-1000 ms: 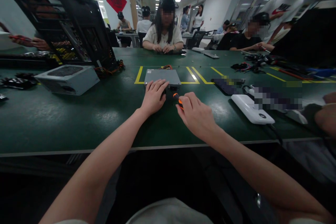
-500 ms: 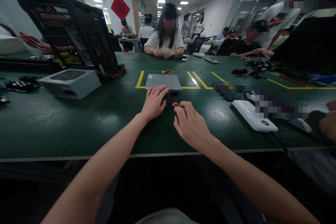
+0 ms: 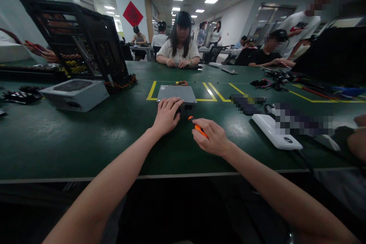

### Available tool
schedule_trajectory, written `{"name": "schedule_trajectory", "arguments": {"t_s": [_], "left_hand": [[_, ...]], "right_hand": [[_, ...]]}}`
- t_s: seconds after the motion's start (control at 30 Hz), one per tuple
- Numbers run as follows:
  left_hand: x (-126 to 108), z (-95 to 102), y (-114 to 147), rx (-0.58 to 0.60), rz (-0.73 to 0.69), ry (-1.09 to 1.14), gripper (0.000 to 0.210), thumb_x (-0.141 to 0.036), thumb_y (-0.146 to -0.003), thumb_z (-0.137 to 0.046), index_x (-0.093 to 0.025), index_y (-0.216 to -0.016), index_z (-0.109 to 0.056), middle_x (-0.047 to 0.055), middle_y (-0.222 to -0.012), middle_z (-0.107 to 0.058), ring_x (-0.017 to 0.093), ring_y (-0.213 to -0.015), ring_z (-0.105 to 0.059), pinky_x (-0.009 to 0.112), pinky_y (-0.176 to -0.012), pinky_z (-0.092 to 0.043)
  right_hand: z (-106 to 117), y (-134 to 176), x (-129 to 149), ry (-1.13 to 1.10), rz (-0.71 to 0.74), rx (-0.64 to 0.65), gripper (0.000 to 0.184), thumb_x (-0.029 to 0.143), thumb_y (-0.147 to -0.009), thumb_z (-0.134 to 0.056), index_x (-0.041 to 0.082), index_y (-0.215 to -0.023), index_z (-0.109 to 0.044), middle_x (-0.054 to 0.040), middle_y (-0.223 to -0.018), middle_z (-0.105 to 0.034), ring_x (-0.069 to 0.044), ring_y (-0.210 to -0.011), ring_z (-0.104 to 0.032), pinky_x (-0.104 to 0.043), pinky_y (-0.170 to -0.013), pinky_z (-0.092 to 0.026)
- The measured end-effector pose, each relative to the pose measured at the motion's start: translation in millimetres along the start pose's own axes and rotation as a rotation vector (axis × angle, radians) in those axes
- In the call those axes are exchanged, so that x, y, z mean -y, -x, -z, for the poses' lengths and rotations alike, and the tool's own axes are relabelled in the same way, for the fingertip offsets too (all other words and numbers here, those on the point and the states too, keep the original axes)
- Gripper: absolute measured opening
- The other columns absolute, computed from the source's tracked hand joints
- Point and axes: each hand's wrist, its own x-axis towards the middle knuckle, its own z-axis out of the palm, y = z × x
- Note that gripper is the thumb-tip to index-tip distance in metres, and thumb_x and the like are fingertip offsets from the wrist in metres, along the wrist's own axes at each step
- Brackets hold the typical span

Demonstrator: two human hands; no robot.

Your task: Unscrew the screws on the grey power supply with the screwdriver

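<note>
A grey computer power supply (image 3: 178, 93) lies on the green table in front of me, its power socket side facing me. My left hand (image 3: 167, 114) holds it from the left, fingers over its top and thumb down at its front face. My right hand (image 3: 211, 136) is closed around an orange-and-black screwdriver (image 3: 201, 130), to the front right of the power supply. The screwdriver's front end points up and left, apart from the power supply. Its tip is too small and dark to make out.
To the left stand a second power supply (image 3: 76, 93) and an open black computer case (image 3: 82, 42). At right lie a white power bank (image 3: 276, 131) and bundled cables (image 3: 270, 82). Yellow tape (image 3: 210, 100) marks the table (image 3: 114, 133). A person (image 3: 178, 51) sits opposite.
My right hand has drawn back slightly from the power supply and turned, so the screwdriver's orange handle now shows. My left hand stays on the power supply. The camera view has tilted slightly.
</note>
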Motion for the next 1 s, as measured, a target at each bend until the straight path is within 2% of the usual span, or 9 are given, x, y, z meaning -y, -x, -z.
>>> {"name": "schedule_trajectory", "arguments": {"t_s": [0.13,0.3,0.43,0.6,0.7,0.8,0.93,1.0], "left_hand": [[-0.7,-0.3,-0.3,0.001,0.001,0.002,0.045,-0.019,-0.08,-0.047,-0.024,-0.125,-0.042,0.003,-0.13,-0.045,0.02,-0.122,-0.036,0.038,-0.107,-0.02],[-1.1,0.3,-0.4,0.005,0.002,0.001,0.046,-0.019,-0.08,-0.047,-0.024,-0.125,-0.042,0.004,-0.13,-0.045,0.02,-0.121,-0.036,0.039,-0.106,-0.019],[-1.2,0.8,-0.2,0.009,0.004,-0.004,0.045,-0.019,-0.08,-0.046,-0.024,-0.125,-0.042,0.003,-0.13,-0.045,0.02,-0.122,-0.036,0.039,-0.106,-0.02],[-0.5,0.2,-0.1,0.002,-0.002,0.002,0.046,-0.019,-0.079,-0.047,-0.024,-0.125,-0.042,0.004,-0.129,-0.045,0.02,-0.121,-0.036,0.039,-0.105,-0.02],[-0.1,0.1,-0.1,-0.007,-0.003,0.006,0.046,-0.018,-0.079,-0.047,-0.024,-0.125,-0.042,0.004,-0.129,-0.045,0.02,-0.121,-0.036,0.039,-0.105,-0.021],[-0.4,0.2,0.0,-0.008,-0.002,0.008,0.046,-0.018,-0.079,-0.047,-0.024,-0.124,-0.042,0.003,-0.129,-0.046,0.021,-0.121,-0.036,0.039,-0.106,-0.02],[-1.2,0.5,0.0,-0.008,0.001,0.005,0.046,-0.018,-0.079,-0.047,-0.024,-0.124,-0.042,0.004,-0.129,-0.045,0.021,-0.121,-0.036,0.04,-0.106,-0.02],[-1.3,0.6,0.0,-0.008,0.001,0.005,0.046,-0.018,-0.078,-0.047,-0.024,-0.124,-0.043,0.004,-0.129,-0.045,0.021,-0.121,-0.036,0.039,-0.106,-0.02]], "right_hand": [[1.2,0.0,3.4,0.0,-0.012,0.01,0.02,0.021,-0.078,-0.057,0.023,-0.096,-0.049,-0.0056,-0.095,-0.059,-0.016,-0.086,-0.053,-0.029,-0.074,-0.045],[2.8,-3.6,6.3,-0.029,-0.063,-0.007,0.018,0.019,-0.078,-0.055,0.02,-0.094,-0.049,-0.0083,-0.1,-0.059,-0.018,-0.094,-0.053,-0.032,-0.078,-0.045],[2.4,-4.1,7.2,-0.017,-0.054,-0.043,0.024,0.023,-0.076,-0.06,0.019,-0.096,-0.048,-0.0072,-0.095,-0.06,-0.016,-0.084,-0.054,-0.029,-0.072,-0.044],[1.9,-2.6,9.8,-0.018,-0.092,-0.002,0.025,0.024,-0.076,-0.056,0.018,-0.099,-0.046,-0.0119,-0.1,-0.058,-0.02,-0.087,-0.053,-0.032,-0.071,-0.043],[1.8,-2.1,8.3,-0.014,-0.042,-0.002,0.026,0.02,-0.077,-0.055,0.019,-0.101,-0.045,-0.0096,-0.097,-0.059,-0.015,-0.076,-0.052,-0.027,-0.063,-0.041],[3.2,-3.1,7.6,-0.001,-0.05,0.006,0.025,0.023,-0.077,-0.057,0.021,-0.1,-0.046,-0.0077,-0.092,-0.058,-0.012,-0.067,-0.05,-0.024,-0.057,-0.039],[3.0,-2.6,12.2,-0.042,-0.124,0.045,0.021,0.023,-0.077,-0.052,0.018,-0.097,-0.047,-0.0121,-0.099,-0.054,-0.016,-0.078,-0.054,-0.026,-0.063,-0.043],[1.1,-0.4,13.6,-0.051,-0.124,0.024,0.023,0.02,-0.077,-0.051,0.017,-0.099,-0.046,-0.0134,-0.101,-0.054,-0.017,-0.081,-0.054,-0.027,-0.065,-0.045]]}}
